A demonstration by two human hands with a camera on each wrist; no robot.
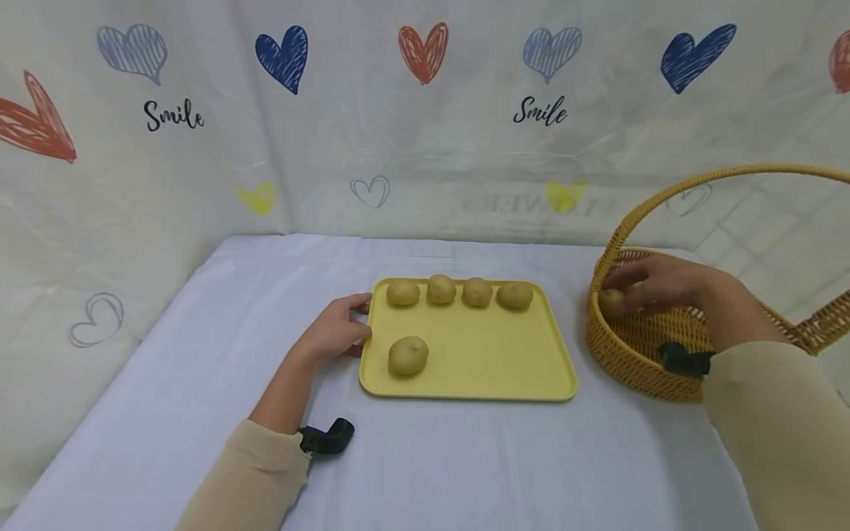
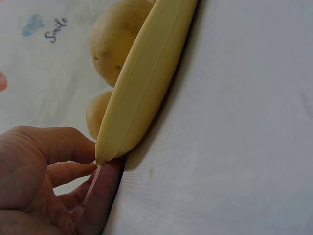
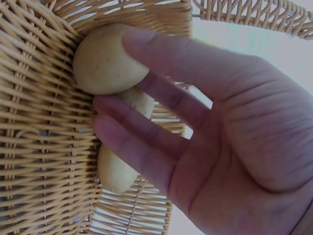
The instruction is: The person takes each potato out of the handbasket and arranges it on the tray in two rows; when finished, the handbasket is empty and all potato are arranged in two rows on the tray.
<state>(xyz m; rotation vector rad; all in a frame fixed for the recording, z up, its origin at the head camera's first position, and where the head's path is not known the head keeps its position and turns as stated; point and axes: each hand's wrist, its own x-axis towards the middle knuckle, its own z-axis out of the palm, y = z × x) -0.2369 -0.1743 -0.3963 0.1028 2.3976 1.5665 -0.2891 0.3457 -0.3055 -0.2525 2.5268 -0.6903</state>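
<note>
My left hand (image 1: 336, 327) grips the left edge of a yellow tray (image 1: 485, 354), thumb on the rim and a finger beneath it in the left wrist view. Several potatoes lie on the tray: a row along its back edge, including one at the right end (image 1: 514, 296), and a single potato (image 1: 408, 355) near the front left. Inside a wicker basket (image 1: 627, 361), my right hand (image 1: 664, 286) holds a potato (image 3: 105, 61) between thumb and fingers. Below it in the right wrist view, another potato (image 3: 117, 169) and a partly hidden one (image 3: 142, 101) rest against the wicker.
The basket's tall handle (image 1: 724, 173) arches over my right forearm. A white cloth (image 1: 425, 457) covers the table. Behind stands a pale curtain (image 1: 425, 133) printed with hearts and the word Smile. Each wrist wears a black device (image 1: 328, 436).
</note>
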